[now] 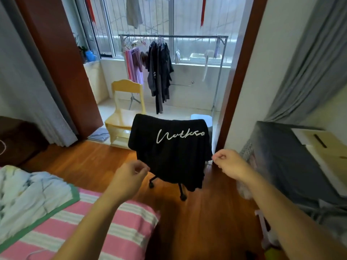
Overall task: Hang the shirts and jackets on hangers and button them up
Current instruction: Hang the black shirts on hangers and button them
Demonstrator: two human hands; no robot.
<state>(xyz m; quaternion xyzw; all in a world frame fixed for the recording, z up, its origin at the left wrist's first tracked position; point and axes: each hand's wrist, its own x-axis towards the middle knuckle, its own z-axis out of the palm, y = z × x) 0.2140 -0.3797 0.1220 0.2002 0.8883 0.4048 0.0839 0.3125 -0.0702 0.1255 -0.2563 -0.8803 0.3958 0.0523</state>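
A black shirt [170,151] with white script lettering is draped over the back of a wheeled chair [183,197], whose castors are seen below the hem on the wooden floor [90,162]. The left hand [129,175] is held just beside the shirt's lower left edge, fingers curled with thumb and fingertips brought together; whether cloth is pinched there cannot be told. The right hand [228,161] is raised just beside the shirt's right edge, fingers likewise curled toward the thumb, and a grip on the fabric cannot be confirmed. Beyond the shirt, a clothes rack [174,36] is seen by the window, dark garments [159,72] hung from it. A yellow wooden chair [124,113] stands beyond and left of the shirt. A pink-striped bed [112,231] lies nearer than the shirt, to its left
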